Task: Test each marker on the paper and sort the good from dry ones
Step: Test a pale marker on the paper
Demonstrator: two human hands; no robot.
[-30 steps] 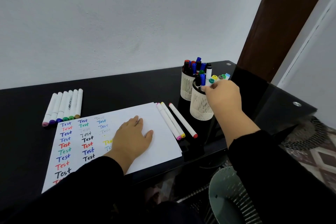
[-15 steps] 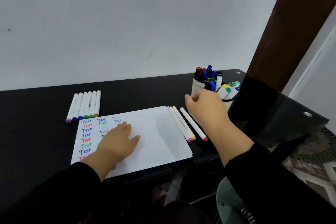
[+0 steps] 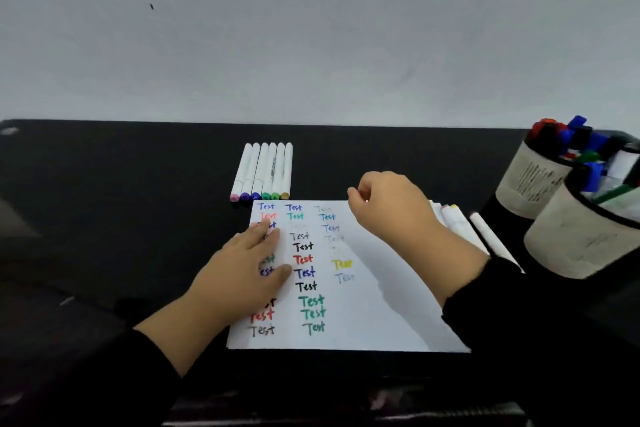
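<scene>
sleeves: black, both forearms come in from the near edge
paper [image 3: 374,308]: white sheet flat on the black table [image 3: 104,218], three columns of "Test" in many colours, some very faint
left hand [image 3: 249,270]: flat on the paper's left column, fingers straight and close together, covers several words there
right hand [image 3: 388,208]: over the paper's far right corner, fingers curled inward, thumb against forefinger; cannot tell if anything is pinched, no marker shows in it
loose markers [image 3: 464,229]: white bodies lying just right of the paper, partly hidden behind the right wrist and sleeve
near cup [image 3: 575,239]: pale perforated holder with a black rim at right, holds markers, cut by the frame edge
far cup [image 3: 530,180]: same kind, just behind the near cup and touching it, packed with red, blue, black and green capped markers
row [image 3: 264,172]: six white markers side by side beyond the paper's far left corner, coloured caps (pink, purple, blue, two green, gold) toward the paper
wall [image 3: 311,38]: plain pale, behind the table, one small dark speck upper left
</scene>
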